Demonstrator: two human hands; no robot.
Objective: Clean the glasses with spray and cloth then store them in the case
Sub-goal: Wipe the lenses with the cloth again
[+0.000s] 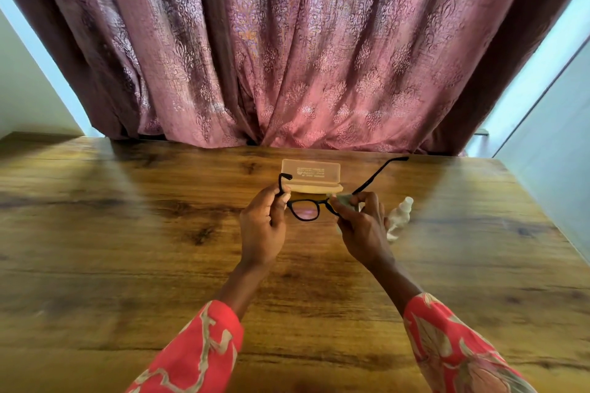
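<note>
— What's furthest to your left?

— Bare wooden table point(127, 233), running out to the wall. Behind it hangs a pink patterned curtain point(287, 57). My sleeves are red with a pale leaf print.

— And your left hand?

— My left hand point(263, 223) is raised above the table with its fingers curled around the left end of the black glasses point(305, 209). The thumb and fingertips pinch the frame by the hinge, and that temple arm hooks up just above my fingers.

— Where do the glasses sit, then?

— In the air between my two hands, over the middle of the table, not touching it. One lens shows plainly between the hands. The other is covered.

— Covered by what?

— By the cloth point(346, 201), a small pale grey piece. My right hand point(362, 226) has its thumb and fingers closed on it, pressing it round the lens on that side. The right temple arm sticks up and away to the right, past my knuckles.

— What's behind the glasses?

— The case point(311, 180), a pale translucent one, lying open on the table towards the curtain, with its printed lid standing up. It's apart from my hands.

— Anything further right?

— The spray bottle point(399, 217), a small clear one on the table just beside my right hand, partly hidden by it. I can't tell whether it stands or lies tilted.
</note>
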